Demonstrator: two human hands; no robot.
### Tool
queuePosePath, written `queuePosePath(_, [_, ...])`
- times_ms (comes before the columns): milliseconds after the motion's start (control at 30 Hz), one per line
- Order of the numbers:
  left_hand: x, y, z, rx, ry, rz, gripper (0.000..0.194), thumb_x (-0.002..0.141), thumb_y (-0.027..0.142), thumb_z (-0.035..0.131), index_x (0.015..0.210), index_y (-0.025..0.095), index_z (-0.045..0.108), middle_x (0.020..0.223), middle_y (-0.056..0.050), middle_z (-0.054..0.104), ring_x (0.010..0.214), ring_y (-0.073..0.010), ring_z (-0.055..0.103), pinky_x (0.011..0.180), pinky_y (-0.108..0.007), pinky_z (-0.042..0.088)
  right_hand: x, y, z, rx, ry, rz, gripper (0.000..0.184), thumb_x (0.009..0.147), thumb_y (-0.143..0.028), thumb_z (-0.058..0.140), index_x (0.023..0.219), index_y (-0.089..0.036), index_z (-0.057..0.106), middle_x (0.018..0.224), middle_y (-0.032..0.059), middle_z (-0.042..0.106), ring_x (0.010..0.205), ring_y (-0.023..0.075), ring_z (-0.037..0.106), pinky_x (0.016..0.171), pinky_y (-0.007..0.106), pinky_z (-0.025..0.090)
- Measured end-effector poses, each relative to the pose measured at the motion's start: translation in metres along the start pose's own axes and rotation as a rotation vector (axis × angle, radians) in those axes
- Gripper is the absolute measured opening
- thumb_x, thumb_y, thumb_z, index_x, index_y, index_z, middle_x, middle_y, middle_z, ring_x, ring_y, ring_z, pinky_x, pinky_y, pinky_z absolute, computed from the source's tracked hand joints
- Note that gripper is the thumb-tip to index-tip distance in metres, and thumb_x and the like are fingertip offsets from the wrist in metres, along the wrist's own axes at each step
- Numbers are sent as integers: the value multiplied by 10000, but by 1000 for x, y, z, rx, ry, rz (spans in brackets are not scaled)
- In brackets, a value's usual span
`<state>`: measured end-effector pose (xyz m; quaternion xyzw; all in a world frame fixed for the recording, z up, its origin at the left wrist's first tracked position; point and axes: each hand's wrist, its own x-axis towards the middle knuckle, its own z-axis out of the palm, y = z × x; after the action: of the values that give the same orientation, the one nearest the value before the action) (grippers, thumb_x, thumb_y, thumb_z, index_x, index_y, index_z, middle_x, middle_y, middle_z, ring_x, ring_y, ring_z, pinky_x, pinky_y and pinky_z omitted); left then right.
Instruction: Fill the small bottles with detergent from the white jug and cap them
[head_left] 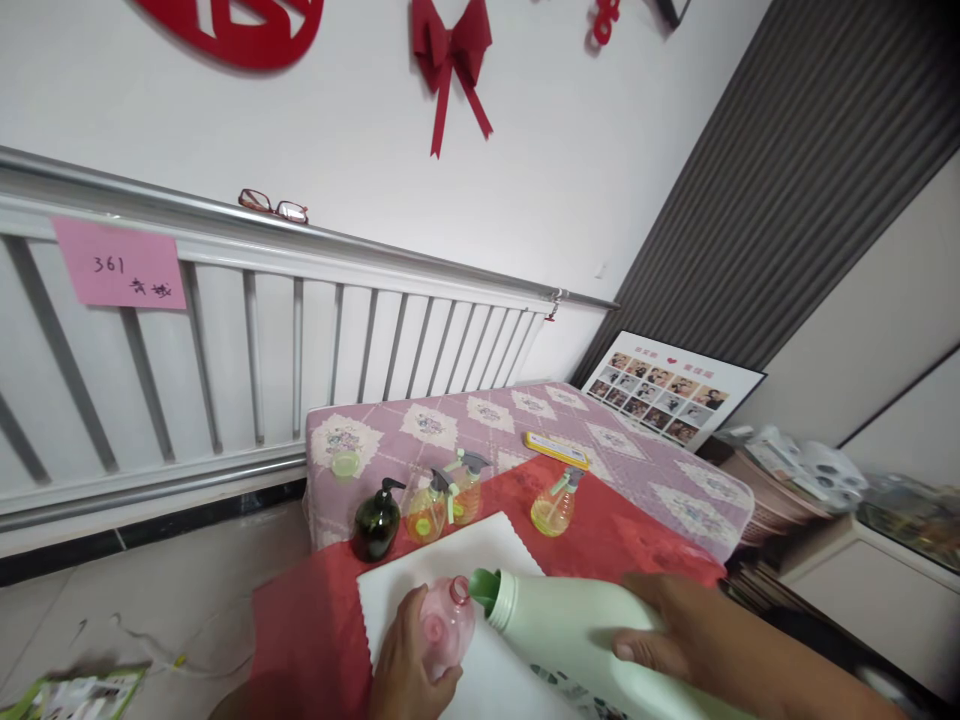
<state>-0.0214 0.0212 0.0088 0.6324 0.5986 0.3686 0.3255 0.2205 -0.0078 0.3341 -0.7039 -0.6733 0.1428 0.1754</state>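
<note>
Pale green and round, a small flat lid (346, 464) lies at the far left on the patterned pink-purple cloth (491, 411). Right of it stands a dark green pump bottle (377, 524), then two clear spray bottles with yellowish bases, set close together, seemingly to leave the white scallop-edged sheet (416, 567) free for handling. Near and over that sheet, the left hand (406, 655) grasps a round pink translucent bottle (447, 622), tilted so its open neck faces right (a narrow mouth, which probably explains the careful grip). The right hand (667, 635) clasps a large pale green plastic bottle (574, 620), tipped so its spout meets or nearly meets that neck; I can't tell whether liquid flows. Beyond it, a third clear spray bottle (553, 510) stands upright on the red cloth (630, 510).
</note>
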Motion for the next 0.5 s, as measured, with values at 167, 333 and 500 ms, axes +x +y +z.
queuePosePath(167, [4, -2, -6, -10, -133, -29, 945, 651, 293, 625, 1522, 92, 319, 1648, -169, 393, 1525, -290, 387, 1269, -371, 326, 4, -2, -2, -190, -339, 3, 309, 788, -572, 680, 833, -275, 751, 912, 102, 794, 827, 302, 726, 704, 337, 508])
queuePosePath(333, [4, 5, -14, 31, -179, -71, 969, 664, 314, 623, 1546, 101, 285, 1661, -142, 377, 1525, -270, 386, 1268, -331, 312, 9, -4, -3, -284, -424, -39, 427, 826, -643, 613, 909, -240, 728, 988, 124, 780, 896, 335, 717, 753, 381, 516])
queuePosePath(500, [4, 8, -17, 18, -189, -63, 979, 670, 330, 621, 1552, 72, 280, 1661, -152, 374, 1522, -291, 386, 1271, -339, 311, 13, -6, -4, -325, -453, -40, 431, 830, -641, 589, 924, -241, 717, 1027, 128, 782, 927, 343, 721, 765, 388, 531])
